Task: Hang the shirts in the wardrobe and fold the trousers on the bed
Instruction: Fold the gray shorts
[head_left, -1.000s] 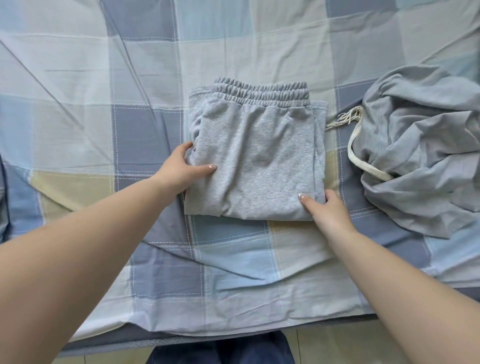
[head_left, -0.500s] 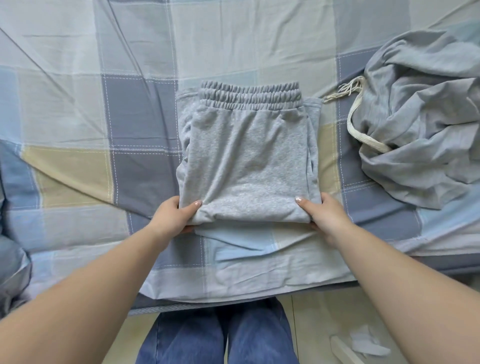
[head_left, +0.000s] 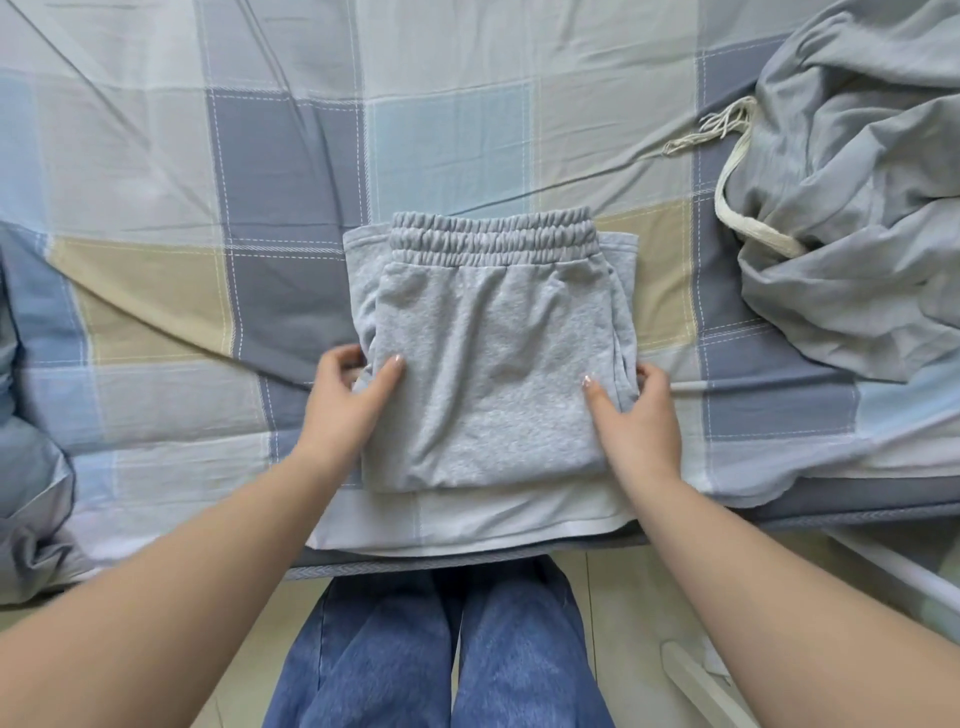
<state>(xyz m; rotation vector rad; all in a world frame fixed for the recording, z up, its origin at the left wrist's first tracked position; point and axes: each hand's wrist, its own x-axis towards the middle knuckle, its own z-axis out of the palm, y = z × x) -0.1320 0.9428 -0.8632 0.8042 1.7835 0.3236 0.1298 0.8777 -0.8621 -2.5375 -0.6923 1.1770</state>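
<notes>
Folded grey trousers (head_left: 493, 374) lying flat on the checked bed (head_left: 208, 291), close to its near edge, elastic waistband on the far side. Left hand (head_left: 345, 400) gripping the trousers' left edge: thumb pressed on top of the fabric, fingers (head_left: 337, 364) curled round and under the stacked layers. Right hand (head_left: 636, 421) gripping the right edge in mirror fashion, thumb flat on the top layer, fingers (head_left: 652, 376) wrapped round the side of the fold. Both hands clamped on the same garment, level with its lower half, forearms reaching in from the near side.

To the right of the trousers and apart from them, a crumpled blue-grey garment (head_left: 857, 208) heaped on the bed, a white drawstring (head_left: 727, 176) with a frayed end trailing from it towards the trousers' far right corner. Nearer than the trousers, past the bed's edge, the person's legs in blue jeans (head_left: 441, 649) standing on a pale floor. Bedsheet creased in long diagonal lines to the left of the trousers. Near-right of the trousers, a pale object on the floor, too blurred to identify.
</notes>
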